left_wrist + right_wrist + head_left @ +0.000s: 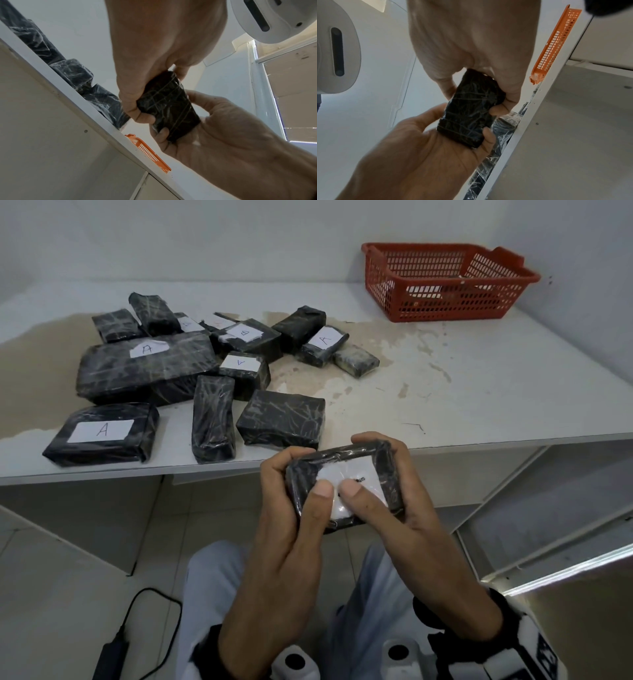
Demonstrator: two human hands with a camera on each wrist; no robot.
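A small black plastic-wrapped parcel with a white label on top is held in front of the table's front edge. My left hand grips its left end and my right hand grips its right end. Both thumbs press on the label, hiding most of it. The left wrist view shows the parcel's dark underside, with my left hand above it and my right hand below. From the right wrist, the parcel sits between my right hand and my left hand.
Several black wrapped parcels, some with white labels marked A, lie on the left half of the stained white table. A red mesh basket stands at the back right corner. A black power adapter with its cable lies on the floor.
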